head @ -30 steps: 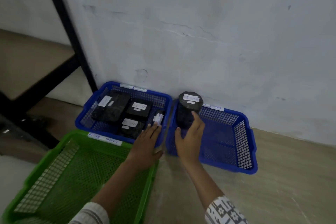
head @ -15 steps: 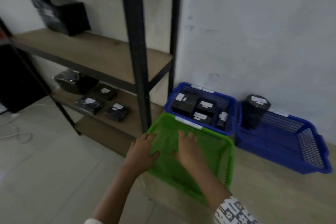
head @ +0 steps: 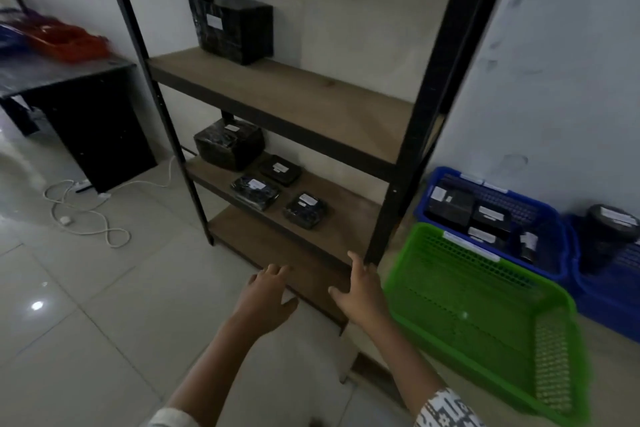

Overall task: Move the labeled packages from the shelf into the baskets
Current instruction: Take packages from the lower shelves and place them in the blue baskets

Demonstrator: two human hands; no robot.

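**Both hands off the green basket, now at the shelf's bottom board**

Half a second ago the left hand (head: 268, 295) and right hand (head: 360, 291) were over the green plastic mesh basket (head: 467, 305). Now they hover above the front edge of the lowest board of the black metal shelf with brown wooden boards (head: 311, 104). On both hands the fingers are spread and straight, holding nothing. The right hand's fingertips lie just beside the foot of the front right post; whether they touch it I cannot tell.

Labelled packages sit on two boards:
- **Upper board:** a tall black box package (head: 230, 26) stands at the back left corner.
- **Middle board:**
  - a bulky black wrapped package (head: 228, 144) sits at the back left corner;
  - a flat black package (head: 280, 170) lies just to its right;
  - a second flat package (head: 254, 192) lies at the front edge;
  - a third flat package (head: 306, 210) lies to the right of the second.

The green basket stands on the floor just right of the shelf. Behind it, by the wall, a blue plastic basket (head: 424, 204) holds several black labelled packages (head: 450, 204). A second blue basket (head: 609, 305) to its right holds an upright round black package (head: 609, 236).

At the left stands a black table (head: 97, 135) with a red tray (head: 65, 42) on it. A white cable (head: 64, 219) lies on the tiled floor.
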